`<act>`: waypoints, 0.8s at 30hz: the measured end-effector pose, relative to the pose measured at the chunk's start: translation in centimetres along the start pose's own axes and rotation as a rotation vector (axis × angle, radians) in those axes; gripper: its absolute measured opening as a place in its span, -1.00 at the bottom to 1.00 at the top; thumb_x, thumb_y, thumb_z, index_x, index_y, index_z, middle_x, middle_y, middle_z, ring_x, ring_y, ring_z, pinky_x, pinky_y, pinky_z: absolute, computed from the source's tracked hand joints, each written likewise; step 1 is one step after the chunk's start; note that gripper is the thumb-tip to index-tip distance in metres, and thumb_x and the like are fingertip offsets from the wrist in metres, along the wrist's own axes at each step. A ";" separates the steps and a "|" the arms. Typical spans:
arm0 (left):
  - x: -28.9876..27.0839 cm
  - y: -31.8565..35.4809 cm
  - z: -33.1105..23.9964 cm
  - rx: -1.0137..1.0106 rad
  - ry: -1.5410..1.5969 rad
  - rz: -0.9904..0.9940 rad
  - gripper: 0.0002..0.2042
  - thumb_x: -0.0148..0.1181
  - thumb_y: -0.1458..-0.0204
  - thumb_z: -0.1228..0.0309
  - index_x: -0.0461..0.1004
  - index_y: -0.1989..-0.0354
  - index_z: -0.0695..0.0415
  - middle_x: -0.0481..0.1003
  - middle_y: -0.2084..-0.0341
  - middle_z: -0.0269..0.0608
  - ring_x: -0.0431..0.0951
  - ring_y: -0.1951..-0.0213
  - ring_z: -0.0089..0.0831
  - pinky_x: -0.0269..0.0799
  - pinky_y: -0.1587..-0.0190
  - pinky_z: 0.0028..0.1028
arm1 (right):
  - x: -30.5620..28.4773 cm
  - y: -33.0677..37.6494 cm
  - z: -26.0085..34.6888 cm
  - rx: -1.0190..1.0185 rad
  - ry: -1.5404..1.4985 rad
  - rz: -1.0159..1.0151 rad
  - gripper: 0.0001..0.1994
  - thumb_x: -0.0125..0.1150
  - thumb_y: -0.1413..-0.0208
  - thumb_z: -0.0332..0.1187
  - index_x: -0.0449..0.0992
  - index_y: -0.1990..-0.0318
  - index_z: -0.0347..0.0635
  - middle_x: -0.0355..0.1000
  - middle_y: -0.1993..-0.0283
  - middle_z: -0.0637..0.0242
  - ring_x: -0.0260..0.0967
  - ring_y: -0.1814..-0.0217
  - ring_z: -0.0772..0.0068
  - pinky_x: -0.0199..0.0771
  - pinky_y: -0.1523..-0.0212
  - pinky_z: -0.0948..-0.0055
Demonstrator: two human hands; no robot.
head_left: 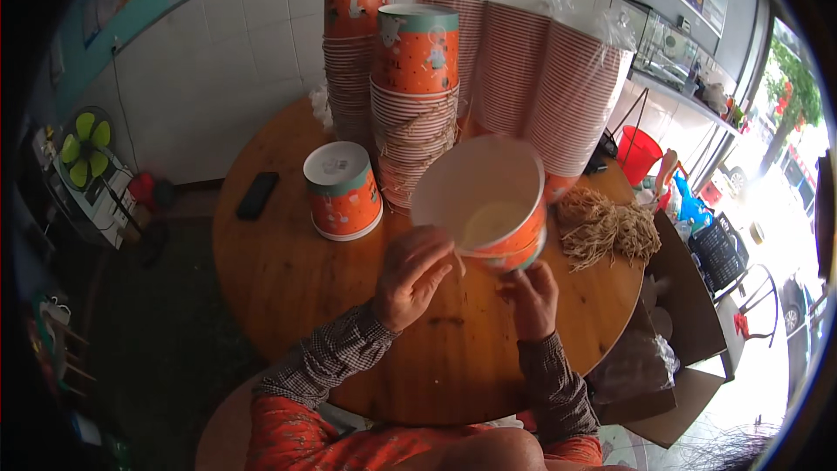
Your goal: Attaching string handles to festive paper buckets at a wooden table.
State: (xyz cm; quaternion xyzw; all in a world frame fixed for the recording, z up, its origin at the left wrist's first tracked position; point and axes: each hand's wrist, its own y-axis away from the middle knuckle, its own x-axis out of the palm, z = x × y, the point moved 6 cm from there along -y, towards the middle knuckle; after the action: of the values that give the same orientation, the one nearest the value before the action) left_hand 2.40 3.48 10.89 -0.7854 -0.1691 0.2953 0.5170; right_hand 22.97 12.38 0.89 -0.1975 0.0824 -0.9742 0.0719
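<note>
A paper bucket [478, 181], orange and green outside and white inside, is tilted over the table with its mouth toward the upper left. My right hand [534, 298] grips it low down, by its green base. A thin tan string [501, 253] runs around its outer wall, and a short end hangs beside my left hand [412, 277]. That hand is next to the bucket's near side, thumb and fingers apart; whether a fingertip touches the string is unclear. To the left, another orange bucket [343, 201] stands upside down on the table.
Upside-down bucket stacks [417, 52] with strings stand behind on the round wooden table [301, 288]. Plastic-wrapped stacks [575, 87] rise at the back right. A bundle of tan strings [608, 228] lies at right, a dark phone [257, 195] at left. Cardboard boxes [676, 406] sit below right.
</note>
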 end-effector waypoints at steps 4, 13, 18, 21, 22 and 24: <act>-0.3 1.8 1.4 -0.063 0.011 0.048 -0.52 0.27 0.07 0.61 0.39 -0.10 0.19 0.38 -0.06 -0.05 0.39 -0.08 -0.07 0.34 -0.09 -0.22 | 0.0 -6.7 8.2 -0.634 0.544 -0.098 -0.95 0.12 -0.17 -0.51 0.41 0.24 -0.16 0.36 0.40 0.46 0.34 0.37 0.65 0.36 0.47 0.60; 1.8 9.7 5.3 -0.095 -0.029 0.342 -0.68 0.17 -0.01 0.59 0.44 0.01 0.16 0.42 0.05 -0.11 0.44 0.00 -0.11 0.41 -0.02 -0.22 | 18.0 -19.9 23.7 -1.298 1.312 -0.039 -0.88 0.09 -0.15 -0.29 0.46 0.21 -0.05 0.48 0.18 0.31 0.44 0.12 0.15 0.46 0.24 0.21; 1.5 10.2 6.7 -0.184 -0.015 0.372 -0.71 0.19 0.01 0.57 0.44 0.06 0.18 0.40 0.12 -0.13 0.44 0.06 -0.15 0.44 0.03 -0.28 | 27.2 -23.6 23.3 -1.407 1.467 0.089 -0.83 0.02 -0.18 -0.22 0.47 0.16 0.01 0.52 0.21 0.35 0.41 0.03 0.21 0.47 0.16 0.21; 1.5 10.5 6.8 -0.170 -0.014 0.393 -0.70 0.20 0.03 0.56 0.43 0.07 0.18 0.39 0.11 -0.13 0.44 0.07 -0.15 0.44 0.04 -0.28 | 29.5 -24.3 21.9 -1.418 1.501 0.108 -0.85 -0.02 -0.14 -0.32 0.46 0.19 0.00 0.53 0.21 0.31 0.41 0.05 0.15 0.49 0.18 0.17; 1.4 10.6 6.9 -0.177 -0.009 0.393 -0.70 0.20 0.03 0.56 0.43 0.07 0.18 0.39 0.11 -0.13 0.44 0.07 -0.15 0.44 0.04 -0.28 | 29.9 -24.6 21.3 -1.429 1.520 0.103 -0.86 -0.04 -0.11 -0.38 0.45 0.24 -0.04 0.53 0.23 0.28 0.42 0.05 0.12 0.50 0.21 0.13; 1.2 10.2 7.3 -0.207 -0.019 0.395 -0.73 0.21 0.03 0.56 0.47 0.10 0.18 0.42 0.13 -0.16 0.46 0.07 -0.19 0.44 0.03 -0.30 | 29.8 -25.4 20.5 -1.375 1.553 0.093 -0.86 -0.04 -0.13 -0.34 0.46 0.22 -0.01 0.53 0.23 0.29 0.41 0.06 0.12 0.49 0.19 0.15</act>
State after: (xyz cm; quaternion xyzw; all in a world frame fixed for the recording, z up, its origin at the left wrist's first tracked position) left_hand -1.74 5.18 -0.87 -0.8493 -0.0464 0.3793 0.3644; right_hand 1.19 29.36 35.38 0.4896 0.6516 -0.5722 -0.0917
